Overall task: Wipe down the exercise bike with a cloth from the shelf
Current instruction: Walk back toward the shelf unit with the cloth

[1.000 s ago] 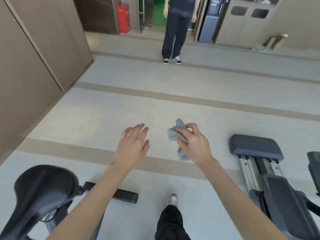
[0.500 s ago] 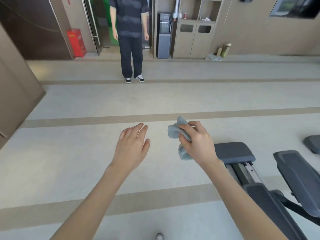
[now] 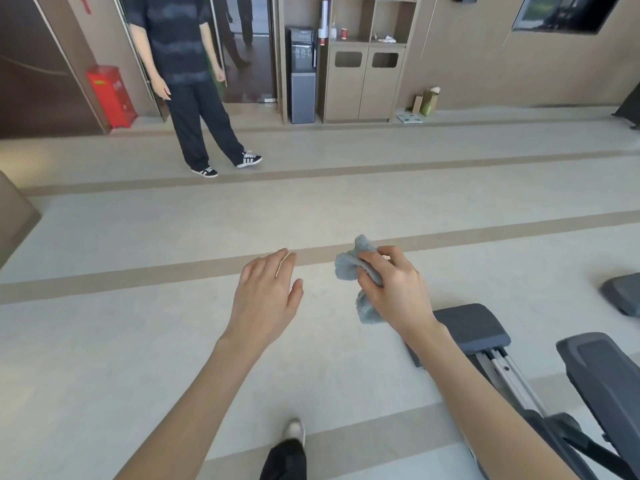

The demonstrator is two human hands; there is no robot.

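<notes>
A crumpled grey-blue cloth is bunched in my right hand, whose fingers curl round it in mid-air above the floor. Beside it, my left hand is held out flat, palm down, fingers relaxed and holding nothing. The exercise bike itself is out of view. A shelf unit with open compartments stands against the far wall.
A grey exercise machine with rails and pedals fills the lower right. A person in dark clothes stands ahead on the left. A red box and a water dispenser stand by the far wall. Pale floor lies ahead.
The view has lifted and swung right: the bike saddle at lower left has gone out of view and the far wall and shelf unit have come in. Both hands keep their pose.
</notes>
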